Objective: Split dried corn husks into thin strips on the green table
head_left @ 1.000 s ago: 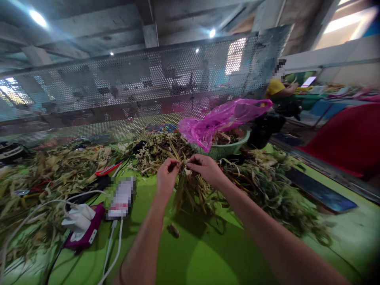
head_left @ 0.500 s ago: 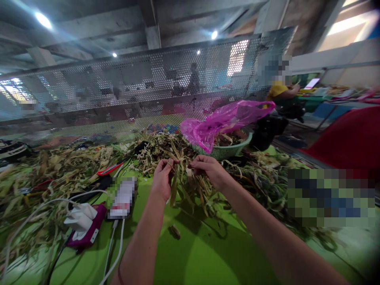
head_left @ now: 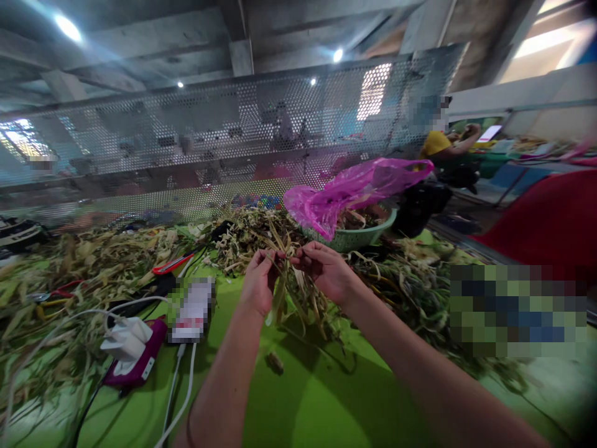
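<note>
My left hand (head_left: 258, 281) and my right hand (head_left: 326, 269) meet above a green table (head_left: 308, 398). Both pinch the top of a bunch of long dry leaves and stalks (head_left: 296, 298) that hangs down between them to the table. The fingers of each hand are closed on the bunch. Behind the hands lies a heap of the same dry plant scraps (head_left: 252, 233).
A green bowl (head_left: 361, 235) with a pink plastic bag (head_left: 347, 190) stands behind. Left are a white charger (head_left: 124, 339) on a purple device, cables, a phone (head_left: 192, 311) and red-handled cutters (head_left: 171, 265). A perforated metal screen (head_left: 233, 137) backs the table. A person in yellow (head_left: 436, 144) sits far right.
My hands have drawn slightly closer together on the bunch, and the hanging leaves have shifted a little. The camera view moved slightly.
</note>
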Demonstrator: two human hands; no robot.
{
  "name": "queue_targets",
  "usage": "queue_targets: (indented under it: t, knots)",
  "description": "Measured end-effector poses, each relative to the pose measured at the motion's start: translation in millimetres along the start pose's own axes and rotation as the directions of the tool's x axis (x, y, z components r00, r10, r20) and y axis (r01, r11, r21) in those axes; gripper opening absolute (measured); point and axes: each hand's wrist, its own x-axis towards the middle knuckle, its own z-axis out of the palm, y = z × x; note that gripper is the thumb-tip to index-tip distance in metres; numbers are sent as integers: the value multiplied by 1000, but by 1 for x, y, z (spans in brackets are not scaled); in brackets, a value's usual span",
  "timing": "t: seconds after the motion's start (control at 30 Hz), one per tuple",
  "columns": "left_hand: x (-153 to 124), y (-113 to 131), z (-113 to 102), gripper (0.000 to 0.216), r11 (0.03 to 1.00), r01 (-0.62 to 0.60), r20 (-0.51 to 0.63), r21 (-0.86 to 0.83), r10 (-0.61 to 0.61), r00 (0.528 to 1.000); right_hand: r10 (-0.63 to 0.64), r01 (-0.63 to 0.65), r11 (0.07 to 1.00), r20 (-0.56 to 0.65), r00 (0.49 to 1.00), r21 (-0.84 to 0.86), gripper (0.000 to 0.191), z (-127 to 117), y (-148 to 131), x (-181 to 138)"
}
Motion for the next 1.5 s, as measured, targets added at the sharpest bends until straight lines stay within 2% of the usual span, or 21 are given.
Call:
queue_targets:
  t: [0.17,0.3,0.43,0.63,0.83,1.0,1.1,1.23,1.33,1.5]
  knots:
    - [1,2,-2,23,961,-160,-16,227,168,986,-61,65,988,33,998,-139,21,-2,-3,0]
    - [4,6,-5,16,861,-264,80,435,254,964,-45,58,968,59,997,-242,23,-5,-2,2]
    - [5,9,-8,12,767,-303,155,566,262,953,-4,22,965,67,998,-263,24,-8,-2,4]
    - [2,8,-8,9,689,-385,291,615,256,922,9,1,973,44,999,-229,24,-9,-7,2]
    - [2,5,-9,6,547,-421,333,724,257,907,1,4,967,19,1000,-255,25,-6,-8,0]
    - [0,5,-8,13,437,-430,329,790,290,899,-70,77,937,33,997,-341,23,-2,-8,-1]
    - [0,6,-8,13,439,-392,290,808,282,915,-99,114,915,58,993,-388,22,-1,-6,0]
    - [3,5,-10,9,516,-359,257,778,261,931,-156,146,896,10,988,-419,24,-4,-3,3]
    - [6,3,-12,6,541,-362,262,759,254,931,-170,141,888,-28,985,-438,29,-7,-3,5]
    - [8,1,-14,5,562,-372,287,739,238,928,-177,151,846,-1,984,-511,31,-9,0,7]
